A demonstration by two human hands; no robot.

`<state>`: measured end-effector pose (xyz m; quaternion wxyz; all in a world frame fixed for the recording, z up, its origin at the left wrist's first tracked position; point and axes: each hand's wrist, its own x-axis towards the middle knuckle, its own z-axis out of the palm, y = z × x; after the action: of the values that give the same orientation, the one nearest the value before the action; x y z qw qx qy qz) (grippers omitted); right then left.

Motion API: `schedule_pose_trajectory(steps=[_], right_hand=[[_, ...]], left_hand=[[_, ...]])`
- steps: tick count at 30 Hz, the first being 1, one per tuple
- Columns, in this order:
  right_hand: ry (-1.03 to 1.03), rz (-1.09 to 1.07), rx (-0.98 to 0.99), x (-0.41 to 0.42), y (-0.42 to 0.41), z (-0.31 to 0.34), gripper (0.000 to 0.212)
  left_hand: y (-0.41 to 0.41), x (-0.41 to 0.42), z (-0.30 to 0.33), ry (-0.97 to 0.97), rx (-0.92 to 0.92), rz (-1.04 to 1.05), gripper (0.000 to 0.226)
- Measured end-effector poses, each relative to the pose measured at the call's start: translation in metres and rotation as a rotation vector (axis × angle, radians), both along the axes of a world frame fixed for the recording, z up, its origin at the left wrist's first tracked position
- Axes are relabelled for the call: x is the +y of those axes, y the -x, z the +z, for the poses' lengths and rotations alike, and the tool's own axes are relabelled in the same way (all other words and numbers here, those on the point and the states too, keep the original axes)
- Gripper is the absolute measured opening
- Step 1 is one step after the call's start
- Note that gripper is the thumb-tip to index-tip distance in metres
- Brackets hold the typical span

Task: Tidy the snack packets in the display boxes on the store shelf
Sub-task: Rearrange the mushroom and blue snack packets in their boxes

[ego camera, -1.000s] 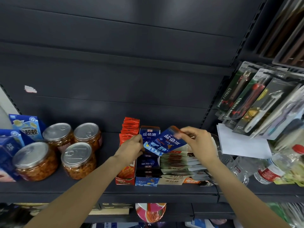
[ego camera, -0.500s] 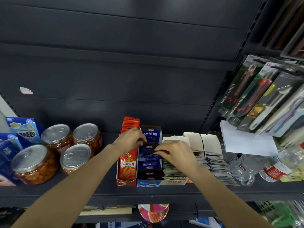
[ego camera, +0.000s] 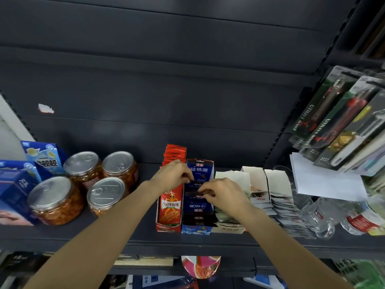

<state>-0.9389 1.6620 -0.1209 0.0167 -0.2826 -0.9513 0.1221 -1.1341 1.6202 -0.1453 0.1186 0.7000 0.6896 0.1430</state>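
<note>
A blue display box (ego camera: 195,230) stands on the dark shelf (ego camera: 208,240), filled with dark blue snack packets (ego camera: 197,207). Its raised back flap (ego camera: 200,168) shows white characters. My left hand (ego camera: 174,176) and my right hand (ego camera: 220,192) both reach into the box from either side, fingertips curled and pinching the top edges of the blue packets near the back. A red display box (ego camera: 169,209) of red packets stands right beside it on the left. White boxes (ego camera: 258,182) with pale packets (ego camera: 285,209) sit to the right.
Several foil-lidded jars (ego camera: 104,195) of orange food stand at the left, with blue cartons (ego camera: 41,157) behind them. Clear bottles (ego camera: 325,215) lie at the right under a white sheet (ego camera: 325,180). Carded utility knives (ego camera: 325,113) hang at the upper right.
One second ago my right hand held a blue packet up above the box. It has since gone down into the blue box, and both hands now pinch the packets there.
</note>
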Motion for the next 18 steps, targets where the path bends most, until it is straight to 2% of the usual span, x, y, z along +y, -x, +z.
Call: schedule_pose_trajectory(steps=[4, 10, 13, 15, 18], right_hand=[[0.015, -0.068, -0.011, 0.002, -0.003, -0.006, 0.026], [-0.079, 0.076, -0.154, -0.007, 0.001, -0.011, 0.027], [-0.027, -0.006, 0.009, 0.000, -0.006, -0.004, 0.029], [-0.067, -0.087, 0.128, 0.009, -0.010, 0.001, 0.029], [-0.128, -0.154, 0.151, 0.021, -0.007, 0.002, 0.033]], left_hand=[[0.000, -0.001, -0.002, -0.005, -0.001, 0.016, 0.022], [-0.002, -0.002, -0.001, 0.009, -0.015, 0.035, 0.021], [-0.002, -0.003, 0.000, 0.012, -0.003, 0.033, 0.022], [-0.003, -0.003, -0.001, 0.010, -0.001, 0.033, 0.021], [-0.004, -0.003, -0.002, 0.007, 0.001, 0.035, 0.021]])
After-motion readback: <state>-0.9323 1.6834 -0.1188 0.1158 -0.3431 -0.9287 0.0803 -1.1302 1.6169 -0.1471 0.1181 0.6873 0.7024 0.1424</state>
